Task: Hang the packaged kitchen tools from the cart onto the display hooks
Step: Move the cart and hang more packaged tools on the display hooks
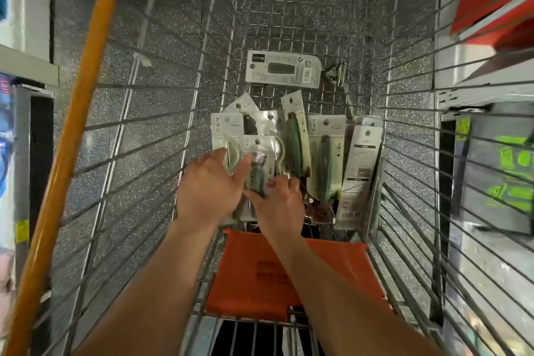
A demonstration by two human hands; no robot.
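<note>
Green-handled packet [258,153] pinched in my right hand [278,201]; my left hand [208,185] lies flat, pinning neighbouring packets [228,128] so it lifts free.

Speckled grey floor [161,37], white side shelves [468,89]

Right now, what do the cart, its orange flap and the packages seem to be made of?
Cart: steel wire, probably, with shiny grey plating; thin welded grid. Orange flap: likely moulded plastic, matte, with embossed lettering. Packages: printed card under clear glossy plastic, judging by the glare.
</note>
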